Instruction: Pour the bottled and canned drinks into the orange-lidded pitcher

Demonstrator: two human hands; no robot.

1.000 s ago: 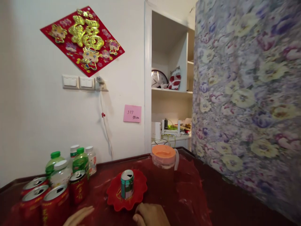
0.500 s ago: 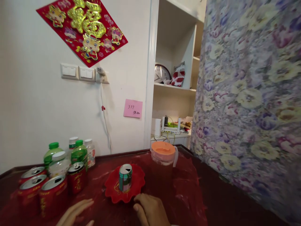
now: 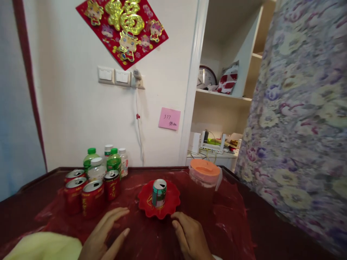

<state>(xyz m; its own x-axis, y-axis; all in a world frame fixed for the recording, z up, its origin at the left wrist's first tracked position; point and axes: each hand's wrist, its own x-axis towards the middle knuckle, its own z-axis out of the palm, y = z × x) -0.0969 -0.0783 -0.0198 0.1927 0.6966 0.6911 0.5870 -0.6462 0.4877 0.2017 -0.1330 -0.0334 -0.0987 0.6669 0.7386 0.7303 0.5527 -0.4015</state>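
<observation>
A small teal can [image 3: 159, 194] with an opened top stands upright on a red scalloped plate [image 3: 145, 206]. My left hand [image 3: 107, 233] is open, thumb and fingers apart, in front and to the left of the plate, holding nothing. Close to the plate's front right rim, my right hand [image 3: 191, 234] rests with fingers loosely bent and thumb apart, with nothing seen in it. Whether its fingertips touch the rim I cannot tell. Several opened red cans, among them a front one [image 3: 93, 198], stand beyond my left hand. Right of the plate is a pitcher [image 3: 202, 191] with an orange lid [image 3: 205, 168].
Bottles with green caps, one a green bottle [image 3: 114, 161], and white-capped jars [image 3: 97, 169] stand behind the cans. Yellow cloth [image 3: 43, 247] lies at the lower left. Red plastic sheeting covers the table [image 3: 230, 216]. A floral curtain [image 3: 298, 126] hangs at right.
The view has swung left, so everything sits further right in it. More of my left hand and the yellow cloth now show. The can stays on the plate.
</observation>
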